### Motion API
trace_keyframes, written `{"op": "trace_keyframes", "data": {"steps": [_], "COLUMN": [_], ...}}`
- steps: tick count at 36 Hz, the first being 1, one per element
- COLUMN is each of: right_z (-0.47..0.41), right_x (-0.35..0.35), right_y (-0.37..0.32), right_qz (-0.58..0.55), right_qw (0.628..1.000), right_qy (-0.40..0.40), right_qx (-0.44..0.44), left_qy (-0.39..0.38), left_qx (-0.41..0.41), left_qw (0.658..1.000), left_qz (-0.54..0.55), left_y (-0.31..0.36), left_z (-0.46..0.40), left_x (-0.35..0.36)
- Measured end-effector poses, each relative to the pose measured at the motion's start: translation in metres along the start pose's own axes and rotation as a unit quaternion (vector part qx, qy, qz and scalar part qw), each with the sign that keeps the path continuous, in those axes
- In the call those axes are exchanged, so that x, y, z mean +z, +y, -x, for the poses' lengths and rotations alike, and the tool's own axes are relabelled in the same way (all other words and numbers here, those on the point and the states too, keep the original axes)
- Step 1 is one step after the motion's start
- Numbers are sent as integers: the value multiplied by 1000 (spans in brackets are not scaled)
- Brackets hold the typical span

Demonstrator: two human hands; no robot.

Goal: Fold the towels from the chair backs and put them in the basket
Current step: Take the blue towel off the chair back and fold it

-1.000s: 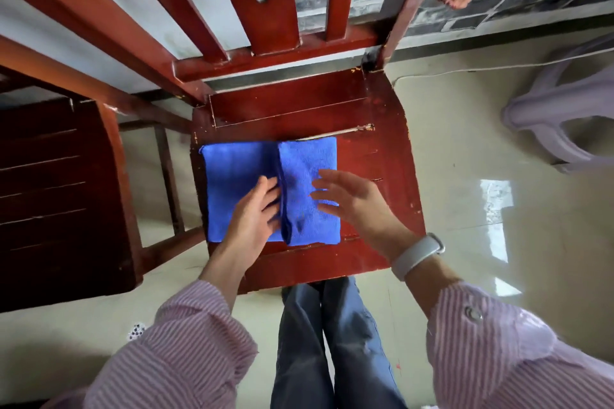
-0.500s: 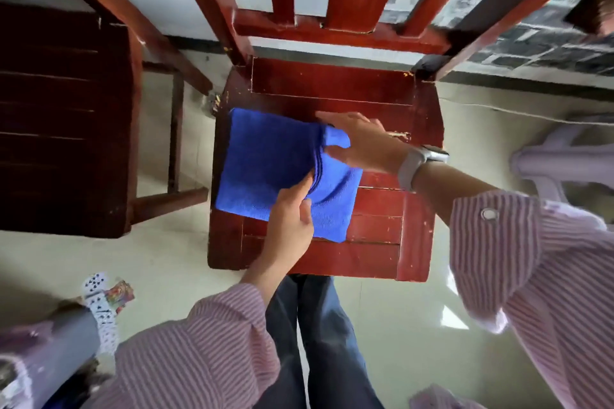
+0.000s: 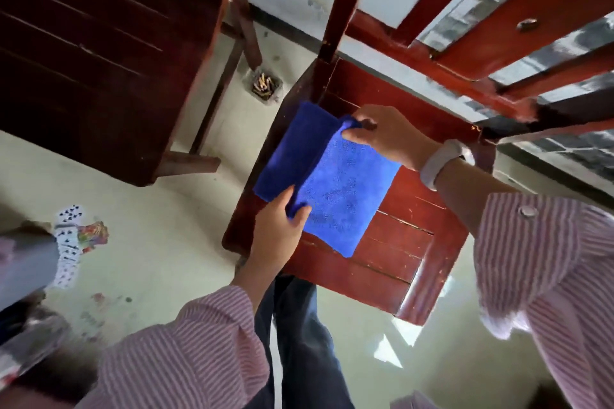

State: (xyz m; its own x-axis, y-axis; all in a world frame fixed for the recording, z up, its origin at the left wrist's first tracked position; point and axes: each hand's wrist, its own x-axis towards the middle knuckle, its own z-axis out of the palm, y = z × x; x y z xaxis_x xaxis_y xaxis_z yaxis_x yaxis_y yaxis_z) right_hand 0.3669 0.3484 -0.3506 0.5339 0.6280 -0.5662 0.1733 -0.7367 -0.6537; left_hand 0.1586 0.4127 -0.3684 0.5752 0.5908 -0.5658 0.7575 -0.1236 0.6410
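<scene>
blue towel [image 3: 335, 183] — red-brown chair [image 3: 398, 262] — pink-striped sleeves [image 3: 186, 352]

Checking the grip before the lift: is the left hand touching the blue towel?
Touching. In the head view the left hand pinches the blue towel's near fold edge, thumb on top and fingers beneath.

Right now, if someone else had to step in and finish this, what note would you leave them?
Left hand: pinches the near end of the blue towel's fold ridge.
Right hand: pinches the far end of that ridge.
Towel: part-folded, lying on the red chair seat, both grips on it.
Done: first folds made.
Left: finish the fold, then put it in the basket, which is not in view. Any other towels are out of sight too.
</scene>
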Motion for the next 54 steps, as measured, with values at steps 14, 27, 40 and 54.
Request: {"op": "trace_keyframes", "data": {"steps": [14,27,40,54], "right_z": [-43,-52,44,63], "right_x": [41,53,87,143], "right_y": [-20,-23,-2,50], "right_qz": [65,116,304,325], "right_qw": [996,987,910,922], "right_qy": [49,111,264,199], "right_qx": [-37,-4,-102,72], "left_qy": [159,142,18,-66], "left_qx": [-46,-46,287,358], "left_qw": [986,989,909,806], "left_qz": [-6,13,-302,-467], "left_y": [-15,-28,-24,-36], "left_z": [-23,-32,-47,-82], "left_x": [-20,-25,-31,-13]}}
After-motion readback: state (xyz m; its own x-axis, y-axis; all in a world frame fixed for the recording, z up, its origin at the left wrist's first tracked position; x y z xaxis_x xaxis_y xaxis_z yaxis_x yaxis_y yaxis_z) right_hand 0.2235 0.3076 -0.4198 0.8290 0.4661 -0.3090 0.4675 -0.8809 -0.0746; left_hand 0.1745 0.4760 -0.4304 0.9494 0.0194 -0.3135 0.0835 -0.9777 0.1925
